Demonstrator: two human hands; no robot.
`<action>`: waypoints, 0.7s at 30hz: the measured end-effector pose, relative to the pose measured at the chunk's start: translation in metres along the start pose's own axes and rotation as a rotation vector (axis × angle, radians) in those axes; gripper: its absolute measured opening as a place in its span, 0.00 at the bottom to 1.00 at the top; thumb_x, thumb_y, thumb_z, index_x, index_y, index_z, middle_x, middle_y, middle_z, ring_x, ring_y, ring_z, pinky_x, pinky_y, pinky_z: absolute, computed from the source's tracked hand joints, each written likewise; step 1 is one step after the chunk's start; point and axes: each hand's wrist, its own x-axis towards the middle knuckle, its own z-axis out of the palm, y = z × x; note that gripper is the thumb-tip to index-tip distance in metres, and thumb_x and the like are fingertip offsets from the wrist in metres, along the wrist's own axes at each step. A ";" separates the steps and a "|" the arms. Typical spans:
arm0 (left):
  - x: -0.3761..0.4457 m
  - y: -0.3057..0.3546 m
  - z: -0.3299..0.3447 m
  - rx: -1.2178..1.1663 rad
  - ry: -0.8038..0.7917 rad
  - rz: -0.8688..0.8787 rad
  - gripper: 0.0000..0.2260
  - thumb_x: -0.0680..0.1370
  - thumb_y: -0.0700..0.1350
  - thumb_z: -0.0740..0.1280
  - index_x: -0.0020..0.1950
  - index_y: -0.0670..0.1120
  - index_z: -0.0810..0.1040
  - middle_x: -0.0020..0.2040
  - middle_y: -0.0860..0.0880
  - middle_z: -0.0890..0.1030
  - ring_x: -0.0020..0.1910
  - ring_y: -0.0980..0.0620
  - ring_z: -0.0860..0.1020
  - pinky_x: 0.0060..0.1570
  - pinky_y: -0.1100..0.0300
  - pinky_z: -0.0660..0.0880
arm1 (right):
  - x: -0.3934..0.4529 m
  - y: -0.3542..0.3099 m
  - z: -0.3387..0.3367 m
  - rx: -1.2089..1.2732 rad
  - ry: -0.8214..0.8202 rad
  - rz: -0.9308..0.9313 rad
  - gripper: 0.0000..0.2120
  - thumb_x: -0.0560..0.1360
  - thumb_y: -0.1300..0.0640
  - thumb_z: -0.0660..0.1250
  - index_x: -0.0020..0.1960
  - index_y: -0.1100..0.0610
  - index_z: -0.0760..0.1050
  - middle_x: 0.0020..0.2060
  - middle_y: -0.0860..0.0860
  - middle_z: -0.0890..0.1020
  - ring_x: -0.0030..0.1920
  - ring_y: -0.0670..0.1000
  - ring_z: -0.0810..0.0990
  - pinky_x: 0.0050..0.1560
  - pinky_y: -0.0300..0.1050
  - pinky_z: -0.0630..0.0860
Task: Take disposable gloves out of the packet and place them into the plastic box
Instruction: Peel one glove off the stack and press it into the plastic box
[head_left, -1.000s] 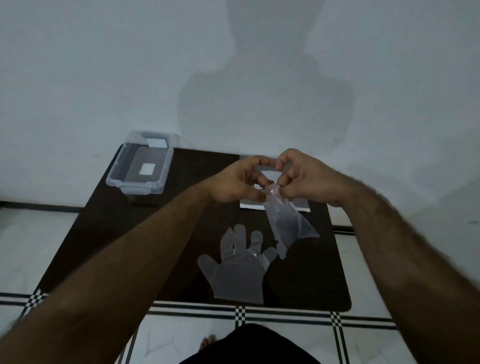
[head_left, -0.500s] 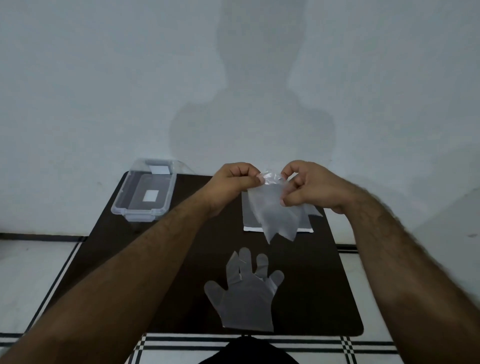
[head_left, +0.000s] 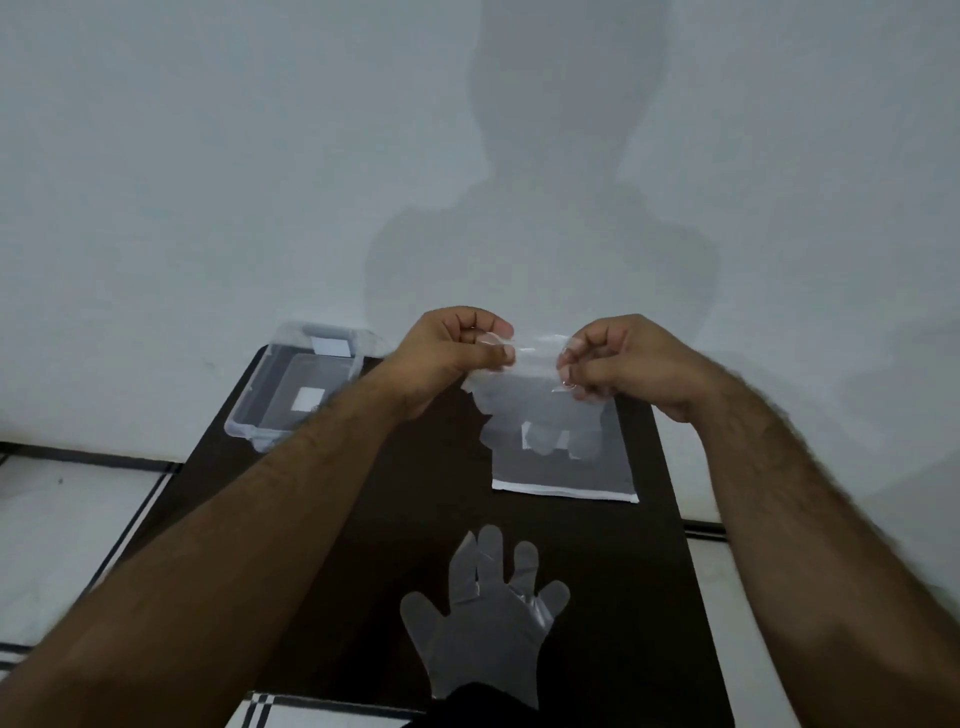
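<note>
Transparent plastic, one thin glove (head_left: 540, 410), hangs stretched between the left hand (head_left: 457, 348) and the right hand (head_left: 618, 364), both pinching its cuff above the packet (head_left: 566, 478). Another glove (head_left: 483, 618) lies on the worktop (head_left: 374, 519). The plastic box (head_left: 260, 415) seems still without gloves.

Two gloves (head_left: 480, 618) (head_left: 540, 410), one packet (head_left: 566, 473), one box (head_left: 249, 426)

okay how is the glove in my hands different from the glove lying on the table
The held glove hangs in the air, pinched at its cuff by the left hand and right hand; the table glove lies flat, untouched. The held one's fingers point down, the table one's point away. Both are clear plastic.
</note>
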 end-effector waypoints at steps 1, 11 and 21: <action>0.004 0.001 -0.004 0.011 0.032 0.005 0.11 0.77 0.31 0.77 0.57 0.39 0.85 0.43 0.45 0.88 0.42 0.50 0.86 0.42 0.60 0.81 | 0.008 -0.002 -0.003 -0.001 -0.018 -0.001 0.06 0.77 0.67 0.77 0.53 0.63 0.86 0.44 0.59 0.90 0.41 0.53 0.88 0.42 0.42 0.84; 0.023 0.005 -0.094 0.078 0.236 0.016 0.15 0.73 0.33 0.81 0.59 0.41 0.87 0.44 0.44 0.86 0.42 0.46 0.83 0.43 0.55 0.78 | 0.098 -0.016 0.019 0.188 -0.048 -0.004 0.06 0.79 0.64 0.76 0.55 0.64 0.85 0.45 0.60 0.90 0.44 0.55 0.89 0.49 0.50 0.87; 0.045 -0.008 -0.259 0.309 0.336 -0.179 0.09 0.74 0.42 0.83 0.46 0.38 0.87 0.40 0.47 0.86 0.38 0.55 0.81 0.41 0.62 0.77 | 0.226 -0.062 0.135 0.017 -0.069 -0.001 0.08 0.78 0.63 0.79 0.54 0.66 0.84 0.45 0.59 0.90 0.42 0.52 0.89 0.46 0.45 0.87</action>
